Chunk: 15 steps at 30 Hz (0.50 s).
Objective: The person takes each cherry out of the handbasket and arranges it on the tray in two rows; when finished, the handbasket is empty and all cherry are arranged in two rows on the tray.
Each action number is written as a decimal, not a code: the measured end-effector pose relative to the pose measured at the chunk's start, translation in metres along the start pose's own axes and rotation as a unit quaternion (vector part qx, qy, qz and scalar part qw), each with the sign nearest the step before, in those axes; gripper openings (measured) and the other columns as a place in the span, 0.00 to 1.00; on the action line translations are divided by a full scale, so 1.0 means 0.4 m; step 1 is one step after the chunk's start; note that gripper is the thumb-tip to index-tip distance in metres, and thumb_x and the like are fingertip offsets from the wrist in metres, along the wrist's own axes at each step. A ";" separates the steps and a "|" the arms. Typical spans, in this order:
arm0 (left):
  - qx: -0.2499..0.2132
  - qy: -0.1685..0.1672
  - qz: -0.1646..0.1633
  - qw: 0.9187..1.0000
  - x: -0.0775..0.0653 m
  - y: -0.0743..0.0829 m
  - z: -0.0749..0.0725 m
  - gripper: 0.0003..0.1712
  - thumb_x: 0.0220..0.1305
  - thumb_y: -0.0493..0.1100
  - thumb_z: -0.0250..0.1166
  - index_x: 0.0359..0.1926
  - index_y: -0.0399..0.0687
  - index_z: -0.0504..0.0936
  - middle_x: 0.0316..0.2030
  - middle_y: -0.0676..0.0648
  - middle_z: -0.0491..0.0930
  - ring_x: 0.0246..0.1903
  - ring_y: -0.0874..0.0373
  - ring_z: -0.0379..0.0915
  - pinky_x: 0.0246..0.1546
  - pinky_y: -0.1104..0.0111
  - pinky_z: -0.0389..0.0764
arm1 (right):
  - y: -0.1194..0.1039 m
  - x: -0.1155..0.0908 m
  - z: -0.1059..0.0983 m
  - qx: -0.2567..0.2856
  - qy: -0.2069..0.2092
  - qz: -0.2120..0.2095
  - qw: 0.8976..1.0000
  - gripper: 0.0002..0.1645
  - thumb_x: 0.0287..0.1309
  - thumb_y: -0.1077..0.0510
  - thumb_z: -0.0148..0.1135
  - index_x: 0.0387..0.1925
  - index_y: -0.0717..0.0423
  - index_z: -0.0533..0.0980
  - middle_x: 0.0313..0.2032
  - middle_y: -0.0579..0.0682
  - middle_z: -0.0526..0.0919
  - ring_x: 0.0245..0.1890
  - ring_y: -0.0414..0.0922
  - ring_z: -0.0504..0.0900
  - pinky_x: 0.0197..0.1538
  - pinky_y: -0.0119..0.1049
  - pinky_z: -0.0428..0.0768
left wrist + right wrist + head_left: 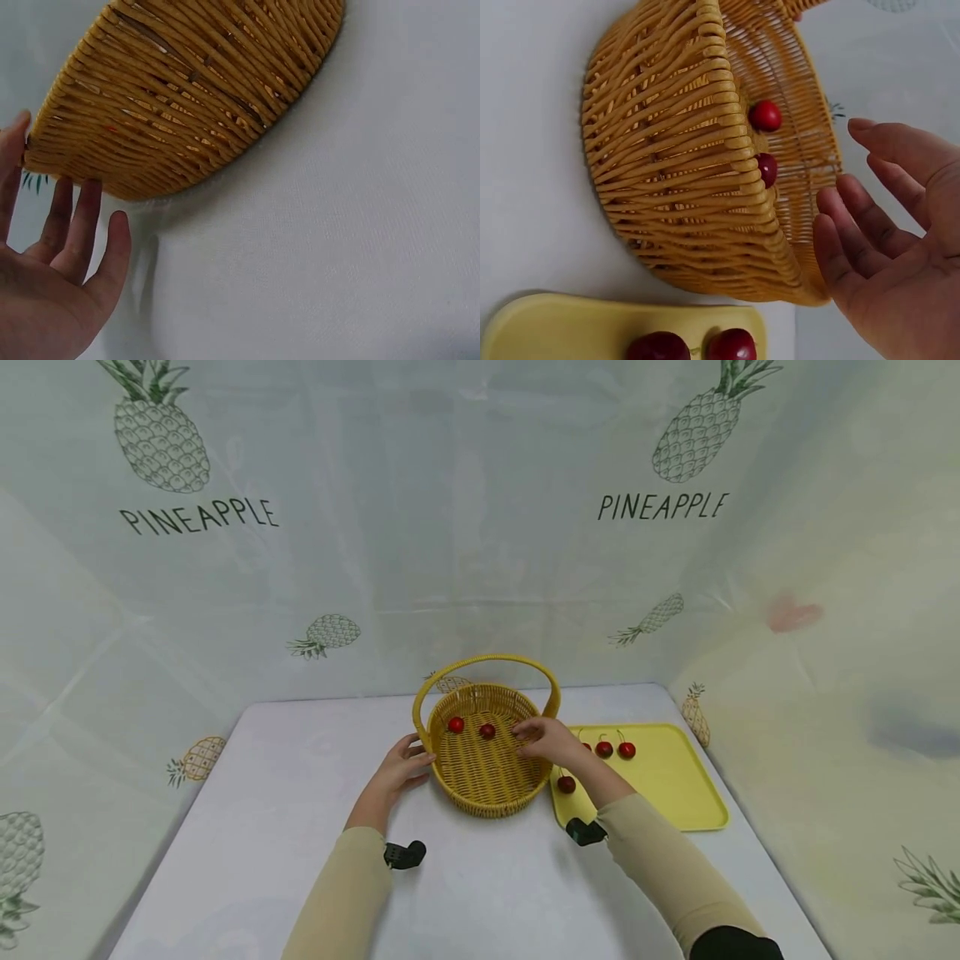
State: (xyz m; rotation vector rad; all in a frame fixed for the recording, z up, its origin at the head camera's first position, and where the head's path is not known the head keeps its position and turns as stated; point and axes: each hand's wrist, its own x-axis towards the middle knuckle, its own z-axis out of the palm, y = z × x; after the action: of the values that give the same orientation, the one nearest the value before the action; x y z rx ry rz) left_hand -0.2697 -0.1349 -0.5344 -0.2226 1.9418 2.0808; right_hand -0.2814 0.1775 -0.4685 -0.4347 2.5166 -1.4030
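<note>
left hand (pixel 403 765): relaxed, fingertips against the basket's (pixel 487 797) 9 o'clock wall.
right hand (pixel 552 742): released, nothing in its fingers, over the 3 o'clock rim.
cherries inside: bright cherry (pixel 456 725) at 10 o'clock, darker cherry (pixel 487 731) at 12.
tray (pixel 682 793): 3 o'clock from the basket, bearing more cherries (pixel 626 750).
risk: a low right forearm could roll tray cherries; a bumped rim could shift the loosely steadied basket.
views: head shows four tray cherries, right wrist only two; right wrist bares that palm.
</note>
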 end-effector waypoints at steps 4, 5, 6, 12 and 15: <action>0.010 0.005 -0.002 1.000 0.002 0.005 0.001 0.34 0.65 0.36 0.66 0.69 0.50 0.65 0.65 0.35 0.65 0.58 0.41 0.70 0.56 0.46 0.72 | 0.001 0.031 0.010 -0.001 -0.007 0.011 1.000 0.22 0.52 0.63 0.73 0.50 0.61 0.80 0.47 0.62 0.80 0.43 0.49 0.79 0.45 0.42 0.80; 0.012 0.006 0.000 1.000 0.002 0.008 0.001 0.34 0.64 0.35 0.66 0.69 0.49 0.65 0.65 0.35 0.65 0.58 0.41 0.70 0.56 0.45 0.71 | 0.002 0.039 0.014 -0.001 -0.009 0.013 1.000 0.21 0.52 0.64 0.72 0.50 0.62 0.80 0.47 0.62 0.80 0.44 0.51 0.79 0.46 0.42 0.80; 0.018 0.007 0.002 1.000 0.002 0.009 0.002 0.34 0.64 0.35 0.66 0.69 0.49 0.65 0.64 0.35 0.66 0.58 0.41 0.70 0.56 0.45 0.71 | 0.002 0.047 0.018 -0.002 -0.011 0.012 1.000 0.21 0.52 0.64 0.72 0.50 0.63 0.79 0.48 0.62 0.80 0.46 0.52 0.78 0.46 0.42 0.80; 0.028 0.015 0.002 1.000 0.005 0.014 0.004 0.35 0.62 0.34 0.67 0.68 0.48 0.66 0.64 0.35 0.66 0.57 0.41 0.70 0.56 0.45 0.71 | -0.003 0.090 0.039 -0.012 -0.028 0.027 0.999 0.24 0.54 0.63 0.71 0.53 0.64 0.78 0.51 0.61 0.79 0.52 0.55 0.76 0.49 0.43 0.79; 0.021 0.013 0.001 1.000 0.008 0.013 0.003 0.35 0.62 0.34 0.67 0.68 0.47 0.66 0.64 0.34 0.66 0.58 0.40 0.70 0.57 0.45 0.71 | -0.011 0.106 0.047 -0.018 -0.031 0.035 0.999 0.25 0.55 0.64 0.70 0.55 0.64 0.77 0.51 0.59 0.78 0.53 0.55 0.75 0.49 0.44 0.79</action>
State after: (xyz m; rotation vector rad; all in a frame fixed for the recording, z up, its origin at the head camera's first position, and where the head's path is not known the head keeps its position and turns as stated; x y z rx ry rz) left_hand -0.2743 -0.1336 -0.5301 -0.2391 1.9987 2.0469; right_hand -0.3138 0.1452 -0.4765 -0.3872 2.4866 -1.3010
